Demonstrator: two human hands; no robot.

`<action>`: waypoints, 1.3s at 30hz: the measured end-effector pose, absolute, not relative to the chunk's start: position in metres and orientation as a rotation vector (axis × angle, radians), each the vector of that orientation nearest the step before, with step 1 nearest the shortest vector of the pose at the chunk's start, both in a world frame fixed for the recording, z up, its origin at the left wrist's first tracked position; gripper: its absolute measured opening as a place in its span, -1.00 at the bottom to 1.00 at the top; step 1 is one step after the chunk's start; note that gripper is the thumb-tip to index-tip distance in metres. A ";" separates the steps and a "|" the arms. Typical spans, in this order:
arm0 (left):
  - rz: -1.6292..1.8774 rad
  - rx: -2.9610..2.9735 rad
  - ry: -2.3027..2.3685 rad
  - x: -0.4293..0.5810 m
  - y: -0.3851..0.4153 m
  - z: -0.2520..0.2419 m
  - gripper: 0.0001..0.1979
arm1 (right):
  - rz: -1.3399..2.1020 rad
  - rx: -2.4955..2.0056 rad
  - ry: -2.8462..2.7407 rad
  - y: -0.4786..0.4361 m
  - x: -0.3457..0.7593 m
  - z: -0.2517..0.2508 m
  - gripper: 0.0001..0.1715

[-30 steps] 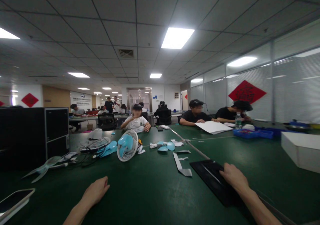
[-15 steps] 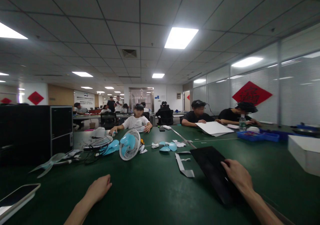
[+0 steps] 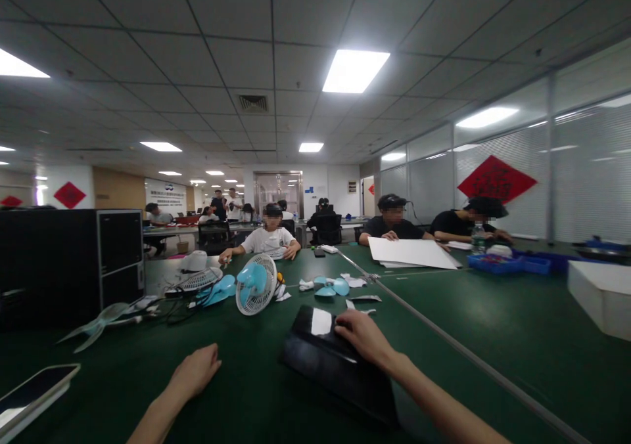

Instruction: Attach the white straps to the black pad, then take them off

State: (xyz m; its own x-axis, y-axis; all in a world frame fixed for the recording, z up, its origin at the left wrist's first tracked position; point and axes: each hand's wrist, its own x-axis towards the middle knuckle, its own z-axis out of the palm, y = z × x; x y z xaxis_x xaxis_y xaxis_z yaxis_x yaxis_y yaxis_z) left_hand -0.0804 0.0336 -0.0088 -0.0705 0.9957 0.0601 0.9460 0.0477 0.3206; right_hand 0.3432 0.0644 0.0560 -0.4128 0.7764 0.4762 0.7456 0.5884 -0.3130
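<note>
My right hand (image 3: 365, 335) lies on top of a flat black pad (image 3: 320, 358), fingers curled over its far edge and gripping it. The pad sits tilted on the green table (image 3: 256, 391), just in front of me and a little right of centre. My left hand (image 3: 194, 373) rests on the table to the pad's left, palm down with loosely stretched fingers, holding nothing. A small white desk fan with blue blades (image 3: 255, 285) stands beyond both hands.
A phone (image 3: 29, 391) lies at the near left edge. A black computer case (image 3: 73, 260) stands at the left, with loose fan parts (image 3: 202, 286) and blue blades (image 3: 329, 288) nearby. A white box (image 3: 599, 296) and blue tray (image 3: 503, 263) sit right. Several people sit at the far side.
My right hand has pulled the black pad from the right side of the table leftward to in front of me. My left hand has stayed put.
</note>
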 end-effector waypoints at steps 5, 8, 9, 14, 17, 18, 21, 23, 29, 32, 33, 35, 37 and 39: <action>0.440 1.999 2.138 -0.077 0.032 -0.004 -0.83 | 0.067 -1.099 -2.449 0.068 0.290 0.045 -0.75; 0.482 2.021 2.140 -0.069 0.029 0.003 -0.79 | 0.086 -1.043 -2.535 0.069 0.270 0.041 -0.73; 0.516 2.041 2.123 -0.066 0.028 0.006 -0.77 | 0.093 -1.028 -2.557 0.069 0.265 0.040 -0.73; 0.729 2.130 1.842 -0.047 0.021 0.015 -0.52 | 0.112 -0.992 -2.616 0.070 0.247 0.035 -0.70; 0.742 2.119 1.752 -0.035 0.016 0.015 -0.35 | 0.117 -0.995 -2.610 0.072 0.241 0.031 -0.71; 0.736 2.117 1.738 -0.032 0.015 0.014 -0.31 | 0.116 -0.996 -2.608 0.072 0.240 0.030 -0.72; 0.707 2.103 1.707 -0.023 0.013 0.012 -0.21 | 0.107 -1.008 -2.603 0.073 0.235 0.026 -0.72; 0.680 2.097 1.697 -0.018 0.012 0.011 -0.18 | 0.097 -1.018 -2.595 0.072 0.233 0.023 -0.72; 0.637 2.129 1.664 -0.013 0.010 0.012 -0.22 | 0.114 -1.006 -2.508 0.070 0.238 0.023 -0.68; 0.627 2.113 1.663 -0.011 0.008 0.016 -0.23 | 0.064 -1.086 -2.413 0.072 0.257 0.028 -0.69; 0.620 2.103 1.664 -0.011 0.007 0.018 -0.23 | 0.031 -1.133 -2.382 0.072 0.267 0.030 -0.71; 0.609 2.085 1.663 -0.010 0.005 0.021 -0.22 | -0.045 -1.247 -2.322 0.075 0.291 0.032 -0.75; 0.606 2.074 1.659 -0.009 0.004 0.022 -0.21 | -0.128 -1.379 -2.252 0.078 0.319 0.032 -0.78; 0.612 2.067 1.650 -0.010 0.004 0.022 -0.20 | -0.202 -1.484 -2.191 0.080 0.345 0.029 -0.79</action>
State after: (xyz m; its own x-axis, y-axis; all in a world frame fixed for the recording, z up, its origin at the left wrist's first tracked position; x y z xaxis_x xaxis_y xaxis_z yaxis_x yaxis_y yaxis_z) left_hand -0.0095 0.0038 0.0219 0.1969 0.9775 0.0762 0.7906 -0.2043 0.5772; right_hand 0.3455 0.0802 0.0286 -0.2943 0.8336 0.4674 0.9051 0.4001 -0.1437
